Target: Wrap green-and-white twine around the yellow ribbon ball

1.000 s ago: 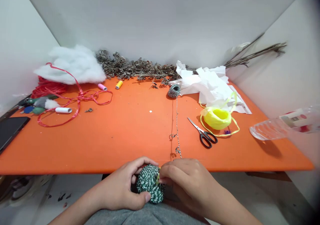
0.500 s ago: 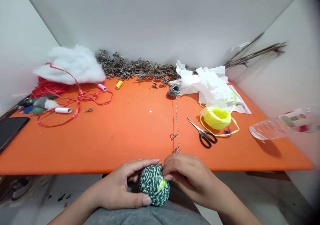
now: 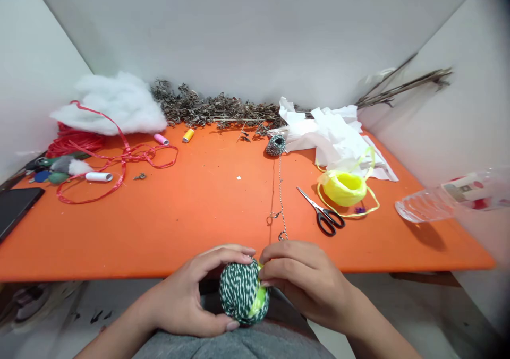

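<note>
Over my lap, my left hand (image 3: 199, 295) grips a ball wound with green-and-white twine (image 3: 239, 292), thumb below and fingers along the top. A bright yellow-green patch of the ball's inside shows on its right side. My right hand (image 3: 303, 279) is closed at that side, its fingertips pinched against the ball and partly hiding it. A strand of twine (image 3: 281, 194), with small loops in it, runs from a small coil of the same twine (image 3: 275, 145) on the table down behind my right hand. The exact pinch point is hidden.
Scissors (image 3: 322, 213) and a coil of yellow ribbon (image 3: 345, 189) lie right on the orange table (image 3: 207, 205), with a plastic bottle (image 3: 446, 197) beyond. White paper (image 3: 334, 133) and dried plants (image 3: 215, 109) line the back. Left are red ribbon (image 3: 75, 140), white stuffing (image 3: 115, 104) and thread spools (image 3: 99, 177).
The ball has turned slightly in my left hand, and more of the yellow-green patch shows. My right hand has shifted a little upward along the ball. The strand's loops have moved slightly.
</note>
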Tool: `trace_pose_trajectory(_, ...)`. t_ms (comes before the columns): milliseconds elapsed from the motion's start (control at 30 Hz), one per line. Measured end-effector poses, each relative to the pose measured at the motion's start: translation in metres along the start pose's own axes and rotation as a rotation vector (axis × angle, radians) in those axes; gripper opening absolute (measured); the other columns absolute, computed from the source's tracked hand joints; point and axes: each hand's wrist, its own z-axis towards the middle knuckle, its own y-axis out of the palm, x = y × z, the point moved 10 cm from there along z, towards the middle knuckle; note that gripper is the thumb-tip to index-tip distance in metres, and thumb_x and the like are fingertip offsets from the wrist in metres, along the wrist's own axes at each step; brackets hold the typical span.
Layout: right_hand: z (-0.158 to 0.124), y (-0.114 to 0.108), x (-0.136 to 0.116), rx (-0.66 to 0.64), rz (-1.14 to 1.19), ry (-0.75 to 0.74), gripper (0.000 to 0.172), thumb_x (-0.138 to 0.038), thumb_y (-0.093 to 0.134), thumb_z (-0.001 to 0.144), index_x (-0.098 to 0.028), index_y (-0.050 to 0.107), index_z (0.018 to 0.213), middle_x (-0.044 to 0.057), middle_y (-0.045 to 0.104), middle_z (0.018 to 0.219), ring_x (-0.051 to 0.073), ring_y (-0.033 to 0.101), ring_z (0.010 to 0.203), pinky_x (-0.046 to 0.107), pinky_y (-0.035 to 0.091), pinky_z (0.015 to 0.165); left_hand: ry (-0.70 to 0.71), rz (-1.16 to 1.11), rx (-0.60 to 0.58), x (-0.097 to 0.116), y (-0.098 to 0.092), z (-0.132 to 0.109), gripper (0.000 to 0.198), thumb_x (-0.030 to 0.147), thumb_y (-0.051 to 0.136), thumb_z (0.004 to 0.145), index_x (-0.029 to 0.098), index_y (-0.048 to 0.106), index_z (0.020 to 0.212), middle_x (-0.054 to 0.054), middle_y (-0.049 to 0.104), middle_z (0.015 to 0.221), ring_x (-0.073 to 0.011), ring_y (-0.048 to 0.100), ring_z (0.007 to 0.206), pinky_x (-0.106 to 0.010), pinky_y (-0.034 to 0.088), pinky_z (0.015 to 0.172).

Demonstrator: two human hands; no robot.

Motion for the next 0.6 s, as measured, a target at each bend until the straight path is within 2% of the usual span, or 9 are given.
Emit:
trace_pose_trajectory(133,0.002,-0.002,0.0,-0.028,-0.033,-0.003,0.021,0.0,0.052,0.093,-0.016,0.065,0.096,0.006,0.072,0.087,0.012,0.062,0.071,0.023,0.049,0.062,0.032,0.078,0.005,0.004,0.0,0.0,0.075,0.016,0.081,0.07,0.031,0.053,0.138,-0.012,0.059,0.143,-0.0311,0.054,0.134,-0.05,0.043,0.113)
trace_pose_trajectory(333,0.002,-0.004,-0.001,-0.044,-0.071,-0.017,0.02,-0.005,0.049,0.097,-0.017,0.066,0.099,0.005,0.072,0.086,0.012,0.061,0.07,0.024,0.049,0.062,0.013,0.131,0.008,0.007,0.0,0.0,0.074,0.012,0.079,0.071,0.034,0.05,0.135,-0.011,0.055,0.148,-0.0289,0.054,0.136,-0.046,0.046,0.111)
trace_pose_trajectory(600,0.002,-0.008,-0.007,-0.044,-0.204,-0.056,0.023,-0.007,0.045,0.1,-0.016,0.066,0.103,0.006,0.071,0.084,0.015,0.058,0.07,0.028,0.047,0.063,0.028,0.172,-0.034,0.012,0.002,0.001,0.07,0.008,0.075,0.07,0.031,0.051,0.132,-0.012,0.054,0.149,-0.0302,0.053,0.137,-0.046,0.046,0.11)
